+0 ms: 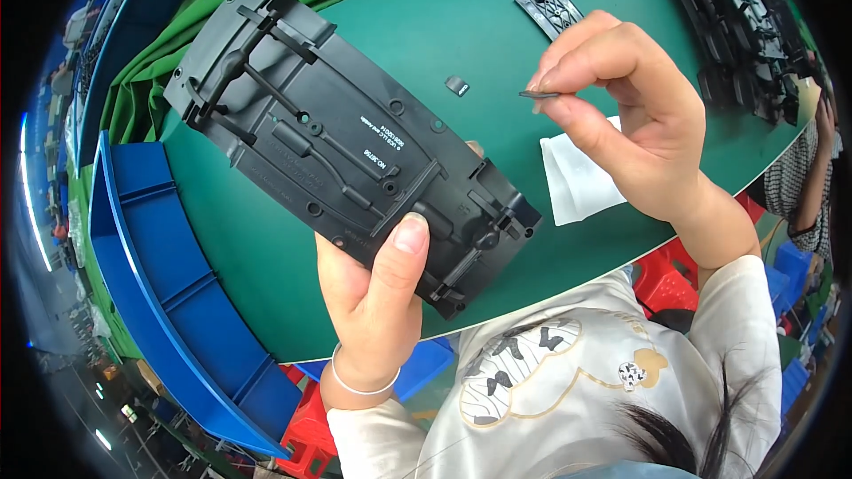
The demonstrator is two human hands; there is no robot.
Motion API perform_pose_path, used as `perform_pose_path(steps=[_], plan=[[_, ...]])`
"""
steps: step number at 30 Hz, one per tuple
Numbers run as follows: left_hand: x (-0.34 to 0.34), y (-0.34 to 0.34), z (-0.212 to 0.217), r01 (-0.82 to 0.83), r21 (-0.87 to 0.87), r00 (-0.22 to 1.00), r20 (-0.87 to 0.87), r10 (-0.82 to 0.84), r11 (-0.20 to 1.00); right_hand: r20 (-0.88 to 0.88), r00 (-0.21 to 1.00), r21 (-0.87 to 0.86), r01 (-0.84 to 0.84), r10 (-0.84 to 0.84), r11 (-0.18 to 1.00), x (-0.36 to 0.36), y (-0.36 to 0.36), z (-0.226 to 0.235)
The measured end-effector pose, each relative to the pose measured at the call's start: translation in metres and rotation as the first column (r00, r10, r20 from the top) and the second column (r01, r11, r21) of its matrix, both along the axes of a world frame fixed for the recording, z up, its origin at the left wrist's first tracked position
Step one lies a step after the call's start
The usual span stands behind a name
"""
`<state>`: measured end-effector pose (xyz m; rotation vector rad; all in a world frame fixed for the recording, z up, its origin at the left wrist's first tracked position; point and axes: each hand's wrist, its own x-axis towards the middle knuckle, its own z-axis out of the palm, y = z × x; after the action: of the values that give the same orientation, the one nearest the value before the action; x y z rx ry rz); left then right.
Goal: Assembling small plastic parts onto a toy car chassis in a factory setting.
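My left hand (377, 293) grips a black plastic toy-car chassis (342, 124) near its lower end, thumb lying across the moulded face. The chassis tilts up toward the far left, with raised ribs, round holes and moulded lettering facing me. My right hand (635, 106) is raised to the right of it, apart from it. Between thumb and forefinger it pinches a small thin dark piece (540, 95), seen nearly edge-on. A similar small dark flat piece (457, 85) lies on the green tabletop (399, 22) between the chassis and my right hand.
Below my right hand lies a white paper or pouch (581, 179). A narrow black plastic frame part (541, 2) rests at the far side. Stacked black chassis parts (737, 27) stand at the far right. A blue divided bin (182, 275) lines the left edge, with green cloth (142, 80) behind.
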<state>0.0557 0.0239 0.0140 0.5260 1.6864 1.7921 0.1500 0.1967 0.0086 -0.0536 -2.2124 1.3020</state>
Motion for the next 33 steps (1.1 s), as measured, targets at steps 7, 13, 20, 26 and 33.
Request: perform_pose_path(steps=[7, 13, 20, 26, 33], plan=[[0.001, 0.002, 0.001, -0.014, 0.004, 1.0, 0.026, 0.014, 1.0, 0.022, 1.0, -0.019, -0.009, 0.01, 1.0, 0.001, -0.001, 0.001], [-0.001, -0.006, 0.004, 0.027, 0.036, 1.0, 0.014, -0.028, 0.999, 0.043, 0.999, -0.029, 0.008, -0.007, 1.0, 0.002, -0.01, 0.004], [0.003, -0.012, 0.005, 0.049, -0.006, 0.972, -0.229, -0.049, 0.999, 0.099, 0.994, -0.072, 0.046, -0.039, 0.996, 0.0, -0.015, 0.001], [0.005, -0.007, 0.004, 0.063, 0.012, 0.953, -0.299, -0.057, 0.998, 0.096, 0.995, -0.081, -0.001, 0.008, 0.997, -0.003, -0.007, 0.005], [0.002, -0.006, 0.002, 0.099, 0.027, 0.939, -0.333, -0.085, 0.995, -0.072, 0.991, 0.165, -0.102, 0.115, 0.981, -0.006, -0.012, 0.005]])
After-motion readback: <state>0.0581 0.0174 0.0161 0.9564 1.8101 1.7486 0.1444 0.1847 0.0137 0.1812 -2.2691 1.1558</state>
